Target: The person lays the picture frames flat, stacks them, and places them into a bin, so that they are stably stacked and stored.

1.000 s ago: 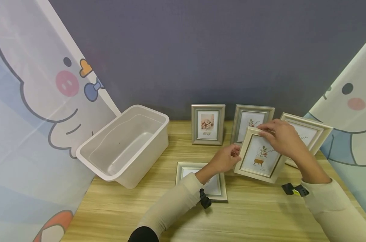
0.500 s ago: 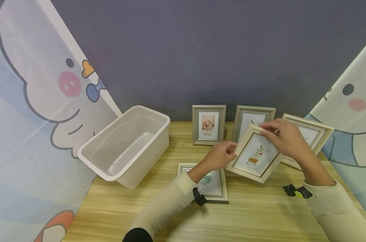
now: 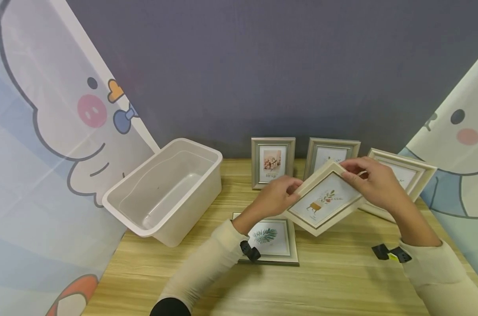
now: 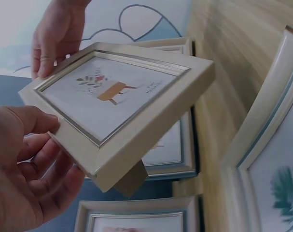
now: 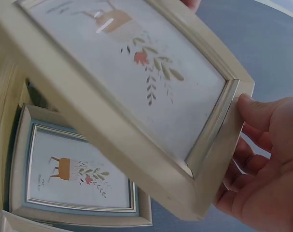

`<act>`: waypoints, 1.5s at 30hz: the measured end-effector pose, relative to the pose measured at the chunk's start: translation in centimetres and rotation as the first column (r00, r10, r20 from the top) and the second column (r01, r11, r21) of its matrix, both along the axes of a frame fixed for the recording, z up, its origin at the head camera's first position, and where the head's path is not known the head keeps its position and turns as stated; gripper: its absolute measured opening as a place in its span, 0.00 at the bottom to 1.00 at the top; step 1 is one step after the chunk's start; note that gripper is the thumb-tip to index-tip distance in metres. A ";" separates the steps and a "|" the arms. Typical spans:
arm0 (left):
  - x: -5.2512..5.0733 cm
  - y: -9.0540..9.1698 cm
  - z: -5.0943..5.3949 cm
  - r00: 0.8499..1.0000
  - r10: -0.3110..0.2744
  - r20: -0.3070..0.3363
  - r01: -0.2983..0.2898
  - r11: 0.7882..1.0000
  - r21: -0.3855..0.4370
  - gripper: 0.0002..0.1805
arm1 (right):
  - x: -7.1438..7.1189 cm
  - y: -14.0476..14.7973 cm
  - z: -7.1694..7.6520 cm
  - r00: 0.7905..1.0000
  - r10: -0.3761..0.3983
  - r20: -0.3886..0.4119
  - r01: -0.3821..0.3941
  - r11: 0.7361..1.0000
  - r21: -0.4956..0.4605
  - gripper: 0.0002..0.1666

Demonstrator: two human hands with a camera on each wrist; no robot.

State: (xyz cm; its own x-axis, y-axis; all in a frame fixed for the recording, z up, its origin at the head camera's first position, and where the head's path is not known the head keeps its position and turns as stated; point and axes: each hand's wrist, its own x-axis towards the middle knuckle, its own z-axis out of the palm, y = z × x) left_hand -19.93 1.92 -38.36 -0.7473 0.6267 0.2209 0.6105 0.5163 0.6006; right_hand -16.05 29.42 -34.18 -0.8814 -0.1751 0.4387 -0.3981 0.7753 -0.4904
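Both hands hold a cream picture frame [image 3: 321,202] tilted above the table; its print shows a plant in an orange footed pot. My left hand [image 3: 276,197] pinches its left edge, thumb on the front and fingers curled behind, as the left wrist view shows. At the opposite top edge, my right hand [image 3: 375,180] grips with the thumb in front and fingers behind. Part of a stand leg [image 4: 131,180] sticks out below the held frame in the left wrist view. Beneath my left forearm, a frame with a green leaf print [image 3: 272,239] lies on the table.
A silver frame with a flower print [image 3: 273,162] stands at the back. Right of it stand another frame [image 3: 331,151], partly covered by the held one, and a cream frame [image 3: 404,175]. A pale plastic bin [image 3: 199,202] sits left on the wooden table [image 3: 325,281].
The held picture frame has moved left and turned clockwise, its lower end swinging left with my left hand. My right hand has shifted only slightly. More of the leaf print shows.
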 end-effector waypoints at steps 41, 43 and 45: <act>-0.1 -5.5 5.1 0.949 -0.183 -0.255 0.115 0.959 -0.261 0.19 | 0.8 -2.8 -7.9 0.898 0.427 0.106 -0.359 0.850 -0.387 0.22; -0.1 -5.7 5.1 0.956 -0.182 -0.231 0.121 0.959 -0.256 0.19 | 0.9 -3.0 -8.0 0.906 0.412 0.094 -0.349 0.855 -0.384 0.22; -0.1 -5.9 5.2 0.965 -0.176 -0.194 0.125 0.961 -0.246 0.18 | 1.0 -3.1 -8.0 0.913 0.398 0.086 -0.338 0.860 -0.383 0.22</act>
